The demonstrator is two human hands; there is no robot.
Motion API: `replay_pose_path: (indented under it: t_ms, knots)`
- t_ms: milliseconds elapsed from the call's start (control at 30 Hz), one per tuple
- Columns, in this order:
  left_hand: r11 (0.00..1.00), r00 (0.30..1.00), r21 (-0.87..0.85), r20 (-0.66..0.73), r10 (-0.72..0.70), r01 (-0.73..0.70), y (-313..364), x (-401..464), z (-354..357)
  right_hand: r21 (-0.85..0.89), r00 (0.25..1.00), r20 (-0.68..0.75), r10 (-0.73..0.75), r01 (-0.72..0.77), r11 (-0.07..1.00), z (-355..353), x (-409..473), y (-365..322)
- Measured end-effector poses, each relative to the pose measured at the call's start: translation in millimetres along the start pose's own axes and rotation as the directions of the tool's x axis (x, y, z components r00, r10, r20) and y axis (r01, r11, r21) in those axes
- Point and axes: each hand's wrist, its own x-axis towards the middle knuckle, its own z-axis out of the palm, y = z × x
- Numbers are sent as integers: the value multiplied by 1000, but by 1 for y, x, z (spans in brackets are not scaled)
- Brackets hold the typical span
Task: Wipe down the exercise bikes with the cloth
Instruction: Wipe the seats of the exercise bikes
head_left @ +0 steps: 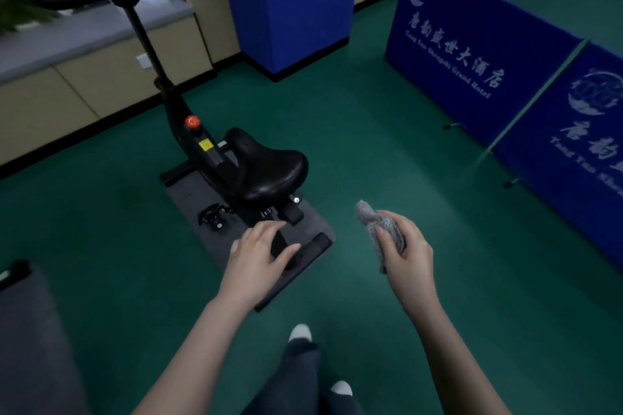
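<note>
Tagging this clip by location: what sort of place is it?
Probably a hotel gym or recreation room: a black exercise bike on a mat, green sports flooring, and blue barrier panels printed "Grand Hotel".

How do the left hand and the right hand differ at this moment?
The right hand grips a grey cloth; the left hand holds nothing. The left hand's fingers are spread and relaxed; the right hand's are curled. The left hand is nearer the bike's saddle. Neither touches the bike.
</note>
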Motion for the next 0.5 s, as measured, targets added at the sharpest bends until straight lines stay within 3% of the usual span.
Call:
replay_pose_path:
  t_ms: [233,500]
  knots:
    - [989,990,32,-4,-144,144,-30,33,9,-9,987,155,-42,44,999,31,56,3]
    - [950,949,0,-36,-313,313,-59,96,15,-133,952,287,-103,147,980,57,146,-6]
